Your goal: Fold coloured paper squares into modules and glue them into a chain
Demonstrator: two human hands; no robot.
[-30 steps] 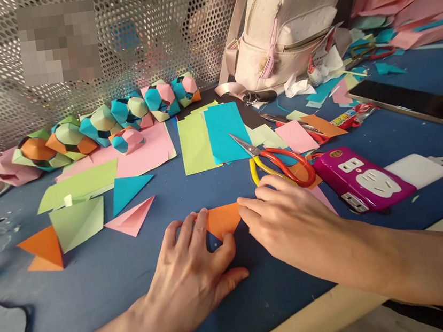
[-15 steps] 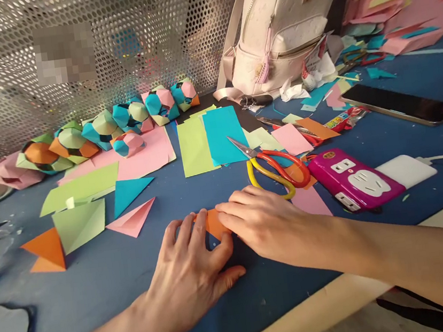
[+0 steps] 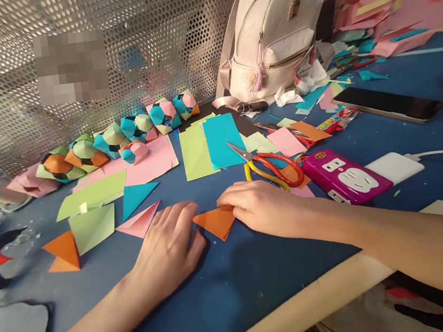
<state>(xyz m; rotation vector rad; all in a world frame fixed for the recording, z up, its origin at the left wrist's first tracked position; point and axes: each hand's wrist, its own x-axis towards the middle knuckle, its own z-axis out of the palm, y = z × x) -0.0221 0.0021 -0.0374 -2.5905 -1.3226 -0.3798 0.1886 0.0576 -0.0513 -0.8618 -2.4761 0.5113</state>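
A folded orange paper triangle (image 3: pixel 215 222) lies flat on the blue table top (image 3: pixel 236 288) between my hands. My left hand (image 3: pixel 168 248) rests palm down just left of it, fingers stretched out and close together, fingertips at its left corner. My right hand (image 3: pixel 259 207) lies flat on the paper's right edge, fingers extended and pressing it down. Neither hand grips anything.
Folded triangles, pink (image 3: pixel 139 222), teal (image 3: pixel 136 196), green (image 3: pixel 93 227) and orange (image 3: pixel 62 252), lie left. Behind are paper sheets (image 3: pixel 218 140), red-and-yellow scissors (image 3: pixel 270 166), a chain of paper balls (image 3: pixel 121 135), a purple power strip (image 3: pixel 344 175), a phone (image 3: pixel 389 104), a white backpack (image 3: pixel 273 30) and a mesh wall.
The orange paper shows as a full triangle now. My left hand slid left off it and flattened; my right hand moved left along its edge. The view shifted slightly.
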